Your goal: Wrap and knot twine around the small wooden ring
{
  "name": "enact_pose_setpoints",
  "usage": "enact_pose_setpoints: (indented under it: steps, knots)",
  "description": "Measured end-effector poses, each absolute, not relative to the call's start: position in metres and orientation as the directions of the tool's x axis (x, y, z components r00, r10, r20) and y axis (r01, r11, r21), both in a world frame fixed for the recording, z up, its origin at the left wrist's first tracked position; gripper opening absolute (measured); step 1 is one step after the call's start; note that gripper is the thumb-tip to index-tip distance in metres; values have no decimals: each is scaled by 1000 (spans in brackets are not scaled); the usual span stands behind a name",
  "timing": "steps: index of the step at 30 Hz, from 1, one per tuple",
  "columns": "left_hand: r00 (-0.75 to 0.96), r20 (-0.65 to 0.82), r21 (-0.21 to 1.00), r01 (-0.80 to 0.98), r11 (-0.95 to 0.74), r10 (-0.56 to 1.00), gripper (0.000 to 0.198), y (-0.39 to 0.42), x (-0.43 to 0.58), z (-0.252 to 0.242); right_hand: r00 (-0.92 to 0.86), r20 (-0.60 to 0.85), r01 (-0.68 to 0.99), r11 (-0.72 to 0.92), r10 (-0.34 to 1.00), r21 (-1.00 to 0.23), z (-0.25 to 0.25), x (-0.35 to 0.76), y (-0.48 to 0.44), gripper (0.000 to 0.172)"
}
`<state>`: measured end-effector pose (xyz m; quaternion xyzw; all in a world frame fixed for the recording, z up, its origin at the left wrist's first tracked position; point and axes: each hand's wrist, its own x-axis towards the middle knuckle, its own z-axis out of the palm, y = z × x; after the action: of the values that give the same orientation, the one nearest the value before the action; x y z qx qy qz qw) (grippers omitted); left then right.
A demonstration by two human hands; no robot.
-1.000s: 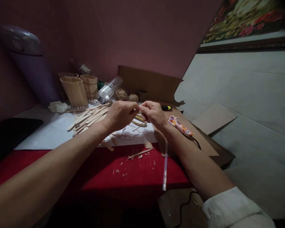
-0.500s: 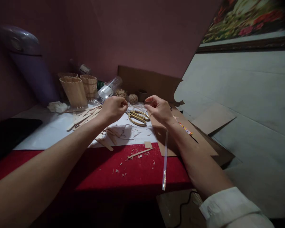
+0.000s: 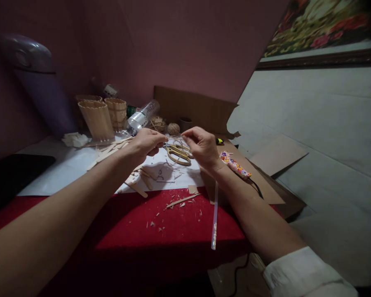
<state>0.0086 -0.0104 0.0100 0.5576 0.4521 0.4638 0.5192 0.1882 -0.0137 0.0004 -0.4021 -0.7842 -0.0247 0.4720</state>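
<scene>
Hand and Scissors Position Above the White Paper

The left hand (image 3: 147, 142) and the right hand (image 3: 203, 149) are raised over the white paper sheet (image 3: 188, 178), facing each other with a narrow gap between the fingertips. On each hand, thumb and forefinger are drawn near one another; whether either grips the thin brown twine strand (image 3: 179, 144) cannot be told at this size. The strand lies in loose curves below the gap, across the metal scissors with gold-coloured handles (image 3: 179, 162).

The scissors lie flat on the paper, below the fingertips. Their long axis runs from the handles, nearer the right hand, up and leftward to the blade end, just beside the left fingertips. Neither hand grasps the handles.
</scene>
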Motion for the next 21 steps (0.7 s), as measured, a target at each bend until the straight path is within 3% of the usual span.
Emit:
enact_pose_setpoints:
  steps: [3, 7, 10, 15, 21]
  knots:
    - [192, 77, 997, 5, -80, 978, 26, -11, 10, 8, -241, 679, 555, 673, 693, -489, -6, 176, -20, 7]
    - [225, 91, 996, -3, -93, 970, 24, -14, 12, 8, -221, 517, 376, 561, 827, -737, -13, 172, -21, 9]
    - [213, 100, 995, 3, -103, 972, 21, -16, 14, 9, -229, 427, 218, 474, 874, -853, -14, 169, -20, 11]
    - [118, 104, 991, 73, -113, 988, 18, -20, 18, 12, -253, 274, 98, 306, 928, -947, -13, 166, -20, 20]
    - [181, 139, 974, 154, -168, 974, 16, -22, 22, 11, -289, 216, 118, 259, 933, -959, -6, 168, -25, 21]
